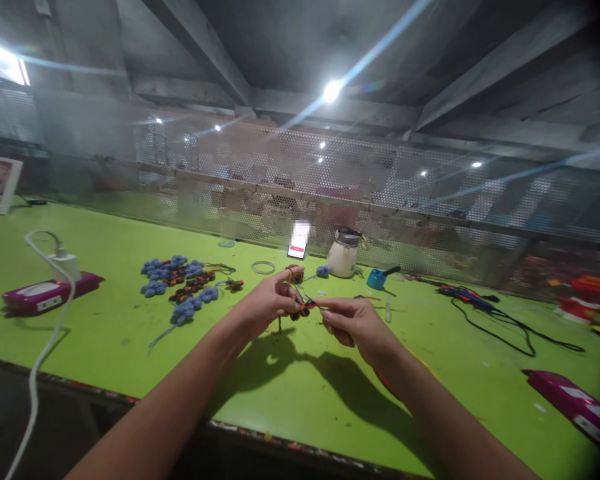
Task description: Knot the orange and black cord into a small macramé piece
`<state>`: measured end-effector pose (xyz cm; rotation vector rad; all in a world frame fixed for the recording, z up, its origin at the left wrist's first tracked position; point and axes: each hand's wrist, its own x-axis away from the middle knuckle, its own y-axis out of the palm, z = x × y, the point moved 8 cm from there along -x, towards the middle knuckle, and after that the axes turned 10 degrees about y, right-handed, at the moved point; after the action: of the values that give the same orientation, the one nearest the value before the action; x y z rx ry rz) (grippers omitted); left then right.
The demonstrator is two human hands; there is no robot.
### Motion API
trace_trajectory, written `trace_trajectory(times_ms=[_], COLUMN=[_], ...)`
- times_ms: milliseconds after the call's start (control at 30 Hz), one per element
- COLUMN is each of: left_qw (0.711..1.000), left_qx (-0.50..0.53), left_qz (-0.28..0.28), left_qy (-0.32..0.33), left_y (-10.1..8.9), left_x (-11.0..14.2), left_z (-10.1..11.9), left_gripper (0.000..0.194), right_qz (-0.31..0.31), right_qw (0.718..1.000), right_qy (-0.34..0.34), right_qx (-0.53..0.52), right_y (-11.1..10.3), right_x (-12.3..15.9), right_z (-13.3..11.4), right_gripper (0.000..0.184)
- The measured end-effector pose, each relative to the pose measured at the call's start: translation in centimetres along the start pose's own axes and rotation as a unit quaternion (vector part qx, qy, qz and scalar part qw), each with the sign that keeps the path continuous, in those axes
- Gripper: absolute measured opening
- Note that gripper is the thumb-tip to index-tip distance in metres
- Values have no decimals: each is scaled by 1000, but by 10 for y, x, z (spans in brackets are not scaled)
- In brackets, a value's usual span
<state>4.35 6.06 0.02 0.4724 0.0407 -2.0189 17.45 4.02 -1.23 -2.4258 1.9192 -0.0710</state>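
Observation:
My left hand (269, 303) is closed, pinching a small black-and-orange knotted cord piece (304, 311) above the table. A cord seems to run up over its raised forefinger. From the other side my right hand (353, 321) is closed too, its thumb and forefinger pinched at the piece's right end, seemingly on a thin cord. Left of my hands lie several blue knotted cord pieces (187, 310) and black-and-orange ones (193, 287), some with loose tails. A single blue knotted ball (323, 271) rests beyond my hands.
Behind stand a propped phone (299, 240), a pale jar (343, 253) and a clear cup (227, 235). A blue pot-like container (377, 279) is right of the jar. Purple power strips (50, 293) lie left and right; a white cable (35, 373) hangs over the green table's (130, 370) edge.

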Motion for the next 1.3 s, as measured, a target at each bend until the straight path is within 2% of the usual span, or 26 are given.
trace_trajectory(times_ms=[167, 367, 533, 900, 1067, 1167, 1300], left_qw=[1000, 998, 996, 977, 992, 998, 999], left_qx=[-16, -45, -76, -197, -116, -52, -27], left_qz=[4, 9, -9, -38, 0, -4, -10], left_qy=[7, 34, 36, 68, 59, 45, 42], left_y=[1, 0, 7, 9, 8, 11, 11], left_x=[1, 0, 1, -2, -1, 1, 2], left_z=[3, 3, 3, 3, 8, 8, 6], left_gripper=[85, 92, 86, 74, 84, 89, 90], right_qz=[0, 35, 60, 28, -2, -6, -3], right_qw=[1000, 990, 987, 999, 998, 998, 999], right_qy=[17, -44, -93, 20, 55, 52, 37], right_qx=[19, 133, 115, 2, -36, -33, -17], right_y=[0, -3, -7, -6, -4, -4, -5], right_x=[1, 1, 4, -1, -1, 0, 1], right_z=[0, -8, -14, 2, 5, 3, 0], right_gripper=[44, 36, 32, 38, 37, 37, 37])
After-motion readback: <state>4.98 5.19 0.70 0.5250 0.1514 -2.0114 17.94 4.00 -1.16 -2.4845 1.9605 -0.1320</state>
